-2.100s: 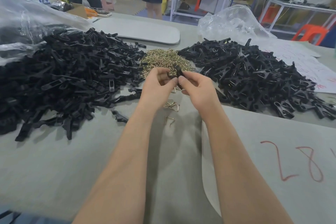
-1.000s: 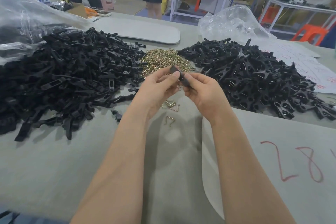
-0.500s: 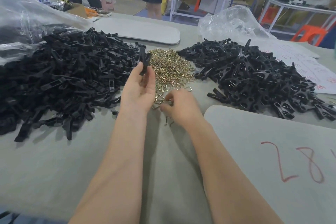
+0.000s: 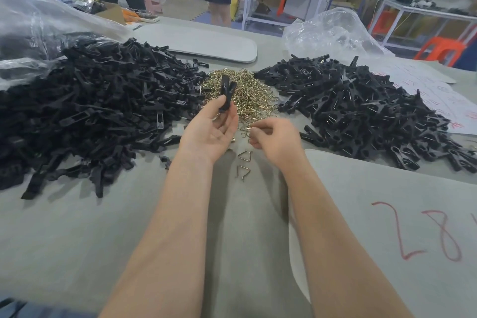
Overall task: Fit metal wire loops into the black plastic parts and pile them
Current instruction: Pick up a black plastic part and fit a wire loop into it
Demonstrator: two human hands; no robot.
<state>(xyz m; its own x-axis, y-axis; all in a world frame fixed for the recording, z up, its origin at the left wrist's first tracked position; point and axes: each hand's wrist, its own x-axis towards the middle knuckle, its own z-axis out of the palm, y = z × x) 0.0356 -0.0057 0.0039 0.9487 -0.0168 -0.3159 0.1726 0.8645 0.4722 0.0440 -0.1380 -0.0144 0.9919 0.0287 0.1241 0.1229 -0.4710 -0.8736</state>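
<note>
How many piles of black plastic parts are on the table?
2: the left pile beside the wire loops, the right pile on their other side. The plastic bag at far left may hide more.

Black plastic part [image 4: 227, 91] upright, raised before heaped brass wire loops [image 4: 254, 97].

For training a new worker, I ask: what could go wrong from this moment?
1. The right hand is blurred at the edge of the wire loop pile; tangled loops may come up several together.
2. The left hand pinches the black part only at its lower end, so it may slip when a loop is pressed in.
</note>
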